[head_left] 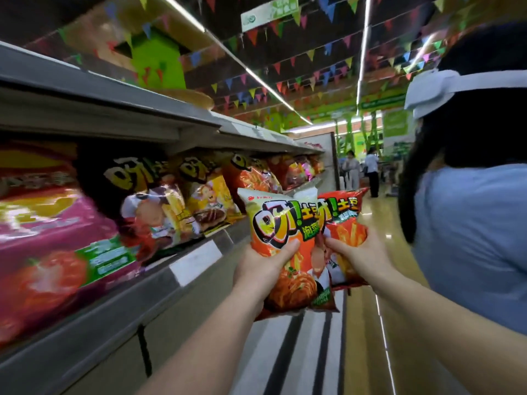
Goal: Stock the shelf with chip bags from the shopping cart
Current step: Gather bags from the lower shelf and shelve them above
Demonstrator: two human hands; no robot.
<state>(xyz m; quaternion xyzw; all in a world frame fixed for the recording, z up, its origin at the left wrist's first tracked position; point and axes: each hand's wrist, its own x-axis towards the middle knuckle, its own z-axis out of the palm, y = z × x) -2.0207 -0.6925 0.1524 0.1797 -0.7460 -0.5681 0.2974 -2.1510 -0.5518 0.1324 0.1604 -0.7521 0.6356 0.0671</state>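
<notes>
Now the left hand (263,262) and right hand (360,256) each hold a chip bag (281,232) upright near the shelf (182,269) on the left, ready to go in.

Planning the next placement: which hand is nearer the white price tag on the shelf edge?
Left. The left hand, gripping an orange chip bag, is just right of the white price tag; the right hand is farther out over the aisle.

Left hand (261,266) gripping orange chip bag (285,240), right hand (360,256) seemingly another.
</notes>
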